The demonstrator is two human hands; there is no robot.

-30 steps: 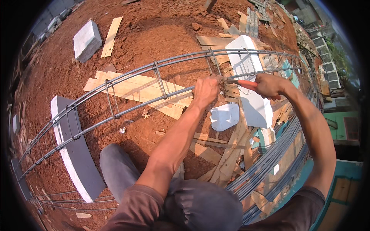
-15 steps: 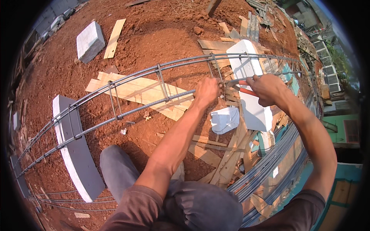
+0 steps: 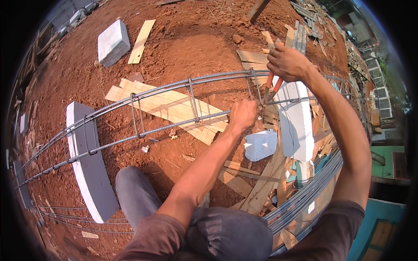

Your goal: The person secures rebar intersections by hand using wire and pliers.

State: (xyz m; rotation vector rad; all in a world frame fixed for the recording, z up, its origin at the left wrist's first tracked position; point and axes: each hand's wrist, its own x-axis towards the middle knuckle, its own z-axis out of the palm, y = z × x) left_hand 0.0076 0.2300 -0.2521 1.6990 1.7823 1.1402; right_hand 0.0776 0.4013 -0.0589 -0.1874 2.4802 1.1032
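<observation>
While the left hand (image 3: 244, 115) is closed, contents hidden, at the long grey steel cage (image 3: 190, 81), red-handled metal pincers (image 3: 277, 85) are gripped by the right hand (image 3: 288, 63), seemingly for twisting, steadiness being required next.

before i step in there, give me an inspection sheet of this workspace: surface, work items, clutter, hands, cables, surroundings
surface: uneven reddish soil, partly shaded
work items: rebar cage passing over a long white block at left and another at right; orange-handled pliers
clutter: pale wooden planks beneath the cage, a small white block, and a steel rod bundle at lower right
hands: left hand closed at the cage's near side, exact hold hidden; right hand gripping the pliers' handles, jaws down beside the left hand
cables: nothing seen
surroundings: green wall and teal wall at far right
</observation>
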